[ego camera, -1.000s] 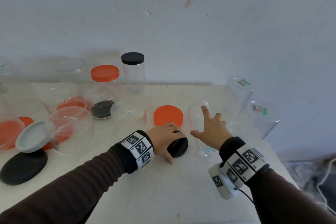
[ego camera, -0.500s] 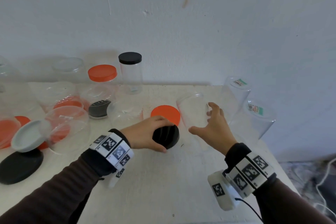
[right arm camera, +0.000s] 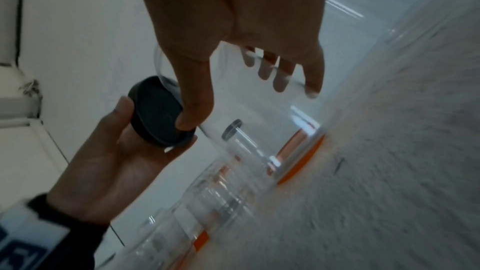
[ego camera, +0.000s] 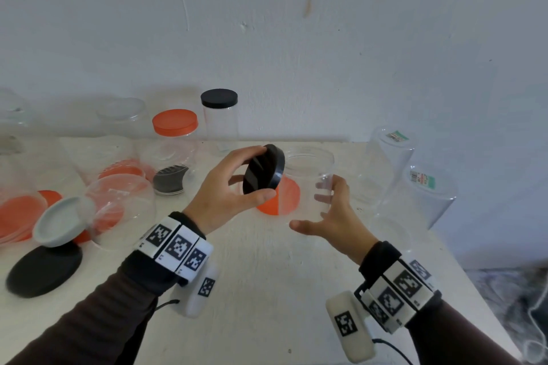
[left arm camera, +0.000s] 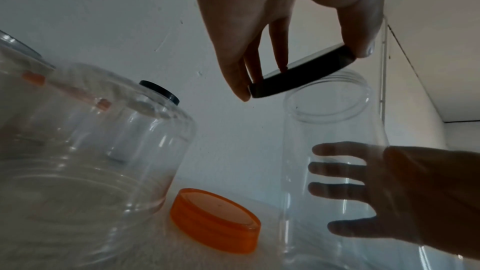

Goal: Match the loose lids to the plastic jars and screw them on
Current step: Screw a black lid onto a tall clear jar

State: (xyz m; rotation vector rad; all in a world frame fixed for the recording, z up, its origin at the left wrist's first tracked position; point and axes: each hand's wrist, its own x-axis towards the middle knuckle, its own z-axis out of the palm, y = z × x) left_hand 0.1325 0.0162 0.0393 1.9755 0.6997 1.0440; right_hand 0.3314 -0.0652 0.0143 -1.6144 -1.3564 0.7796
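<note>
Far left on the table (ego camera: pixel 267 290): big black lid (ego camera: pixel 44 271) lying flat, grey lid (ego camera: pixel 60 221) leaning just behind it, orange lids (ego camera: pixel 17 216) stacked at the edge. Next to those, a clear jar (ego camera: pixel 121 207) on its side, mouth toward you.

Behind it, toward the wall: orange-lidded jar (ego camera: pixel 175 139), and a slim black-capped jar (ego camera: pixel 220 120) upright just right of it. A dark ribbed lid (ego camera: pixel 170 181) shows through the orange-lidded jar's base; can't tell if it's inside or behind.

Your left hand (ego camera: pixel 225 192) is off the table, pinching a black lid (ego camera: pixel 264 173) by its rim, thumb on the near edge and fingers (left arm camera: pixel 239 81) on the far edge. Lid is tilted on edge, just left of the open jar's mouth and about level with it, not seated.

Loose orange lid (ego camera: pixel 280 197) flat on the table right below, partly behind the open jar.

Open jar (ego camera: pixel 311 175) stands upright, mouth up, no lid. Your right hand (ego camera: pixel 335 216) is wrapped round its lower half: fingers (left arm camera: pixel 337 167) spread across the far wall, visible through the plastic, thumb out on the near side. Looks like a loose hold.

Far right: two clear jars upside down, bases up with stickers, one behind (ego camera: pixel 388 157) and one nearer the table's edge (ego camera: pixel 427 195).
</note>
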